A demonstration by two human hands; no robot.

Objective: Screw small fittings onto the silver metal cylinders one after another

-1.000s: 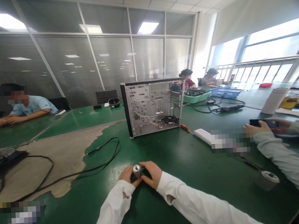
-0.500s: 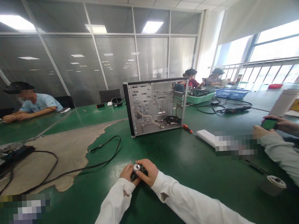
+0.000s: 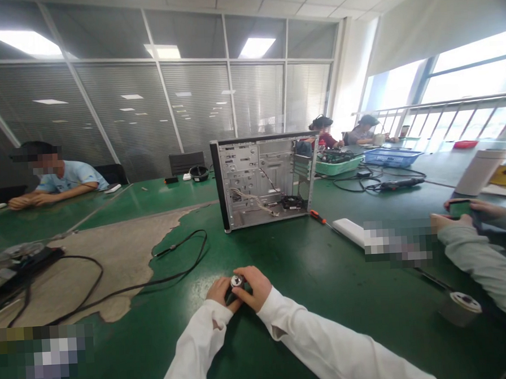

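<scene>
Near the front of the green table (image 3: 284, 301), my left hand (image 3: 219, 292) and my right hand (image 3: 254, 286) meet around a small dark object with a round silver top (image 3: 236, 281). The fingers of both hands curl round its sides, and my right thumb lies by the silver top. Its lower part is hidden by the hands. Beyond them stands an open computer case (image 3: 265, 180), upright, with loose cables and a black fan inside. An orange screwdriver (image 3: 318, 217) lies by its lower right corner.
A black cable (image 3: 156, 280) loops at the left. At the right lie a white bar (image 3: 348, 232) and a metal cup (image 3: 461, 308), near a person's hands holding a phone (image 3: 460, 208). Green basket (image 3: 340, 166) and blue basket (image 3: 391, 158) stand farther back.
The view has shifted slightly. Both hands still surround the small object, whose silver top appears slightly higher and to the right.
</scene>
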